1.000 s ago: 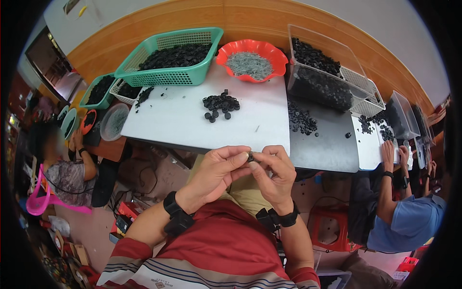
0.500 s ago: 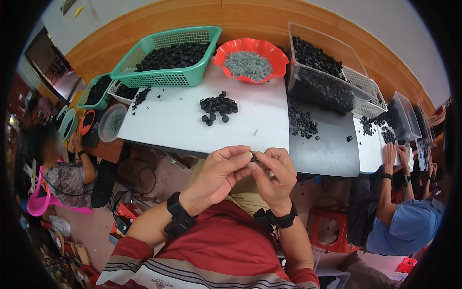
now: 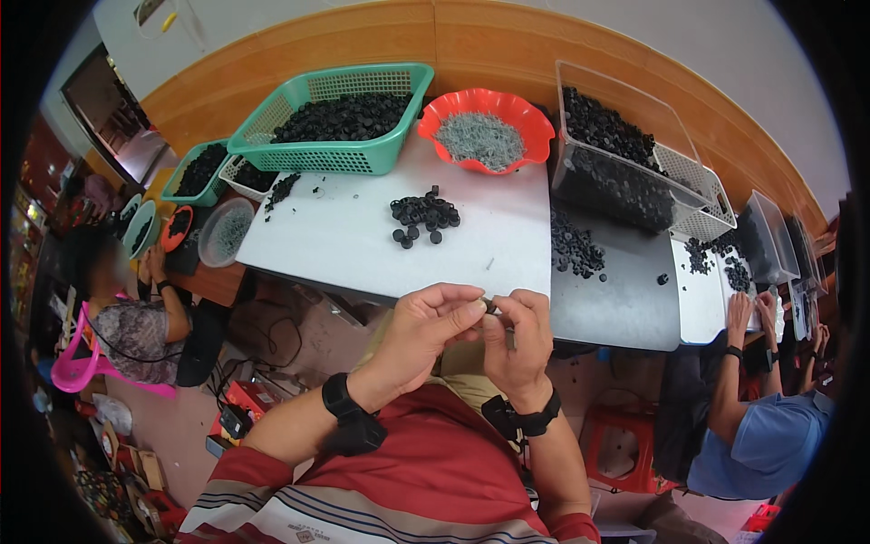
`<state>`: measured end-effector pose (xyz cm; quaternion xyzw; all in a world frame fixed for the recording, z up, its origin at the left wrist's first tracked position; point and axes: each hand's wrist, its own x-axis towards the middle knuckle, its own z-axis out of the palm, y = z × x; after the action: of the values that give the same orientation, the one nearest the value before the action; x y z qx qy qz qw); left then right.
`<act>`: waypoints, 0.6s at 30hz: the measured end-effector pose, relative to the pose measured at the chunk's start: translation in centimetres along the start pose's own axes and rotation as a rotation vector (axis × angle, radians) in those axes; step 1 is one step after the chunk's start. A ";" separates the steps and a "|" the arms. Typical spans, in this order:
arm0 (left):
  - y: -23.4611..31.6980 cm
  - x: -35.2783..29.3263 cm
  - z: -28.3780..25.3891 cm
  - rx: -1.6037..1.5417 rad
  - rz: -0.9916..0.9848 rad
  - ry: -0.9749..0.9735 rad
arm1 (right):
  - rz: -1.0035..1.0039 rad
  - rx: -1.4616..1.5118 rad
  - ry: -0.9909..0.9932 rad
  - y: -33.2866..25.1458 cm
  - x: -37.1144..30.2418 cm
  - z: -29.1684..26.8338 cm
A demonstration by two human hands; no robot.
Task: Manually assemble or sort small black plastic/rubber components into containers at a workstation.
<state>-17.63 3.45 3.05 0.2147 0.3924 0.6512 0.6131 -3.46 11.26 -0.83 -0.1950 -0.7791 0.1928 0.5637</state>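
Observation:
My left hand [image 3: 424, 331] and my right hand [image 3: 519, 349] meet just off the front edge of the white tabletop [image 3: 317, 238]. Between their pinched fingertips is a small dark part [image 3: 490, 307], mostly covered by the fingers. Its exact shape is too small to make out. Beyond my hands lies a loose pile of small round black parts [image 3: 426, 214]. One thin grey pin [image 3: 490, 264] rests alone between that pile and my fingers.
At the back stand a green basket [image 3: 362, 161] of black parts, a red wavy-rimmed bowl [image 3: 536, 127] of grey pins and a clear bin [image 3: 625, 186] of black parts. Co-workers sit to the left [image 3: 136, 335] and right [image 3: 761, 435]. A red stool [image 3: 625, 440] stands below.
The table and everything on it sit slightly lower in the picture. Both hands still pinch the small part; my right fingers have shifted a little against it.

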 end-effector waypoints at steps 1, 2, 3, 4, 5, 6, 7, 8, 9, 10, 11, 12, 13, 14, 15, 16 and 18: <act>0.2 0.1 0.1 0.125 0.077 0.008 | -0.001 0.002 0.001 -0.1 0.1 -0.1; 0.4 0.3 0.1 0.251 0.154 0.016 | 0.038 0.027 0.005 -0.2 0.2 -0.2; 0.5 0.7 -0.2 0.252 0.155 0.013 | 0.077 0.049 0.011 -0.2 0.2 -0.4; 0.5 1.3 -1.0 0.604 0.295 0.116 | 0.076 0.046 0.014 -0.2 0.2 -0.5; 0.7 2.0 -1.6 0.955 0.435 0.221 | 0.111 0.061 0.024 -0.1 0.2 -0.7; 1.5 2.8 -1.9 1.155 0.629 0.258 | 0.146 0.079 0.033 -0.1 0.2 -0.7; 2.0 3.6 -2.6 1.156 0.632 0.257 | 0.144 0.079 0.035 -0.1 0.2 -0.8; 2.2 4.5 -3.5 1.385 0.809 0.288 | 0.153 0.091 0.037 -0.1 0.2 -0.9; 2.4 5.2 -3.9 1.611 0.986 0.318 | 0.165 0.100 0.038 0.0 0.1 -1.0; 2.6 5.6 -4.0 1.627 0.953 0.320 | 0.166 0.099 0.039 0.0 0.0 -1.1; 2.7 5.9 -4.1 1.627 0.953 0.317 | 0.175 0.112 0.038 0.0 0.0 -1.2; 3.0 6.3 -4.2 1.707 0.961 0.307 | 0.184 0.125 0.040 0.1 0.0 -1.2; 3.2 6.7 -4.3 1.788 0.968 0.298 | 0.184 0.124 0.044 0.1 -0.1 -1.4; 3.3 7.0 -4.4 1.789 0.970 0.294 | 0.198 0.120 0.049 0.2 -0.2 -1.5; 3.4 7.3 -4.5 1.830 0.965 0.257 | 0.213 0.116 0.052 0.2 -0.4 -1.7; 3.4 7.5 -4.7 1.871 0.960 0.221 | 0.214 0.115 0.054 0.2 -0.5 -1.8; 3.6 7.7 -4.8 1.879 0.933 0.196 | 0.254 0.141 0.053 0.2 -0.6 -2.0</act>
<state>-24.79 9.96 1.38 0.6797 0.6659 0.2711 -0.1455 -1.39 11.24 -0.86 -0.2568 -0.7177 0.3116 0.5673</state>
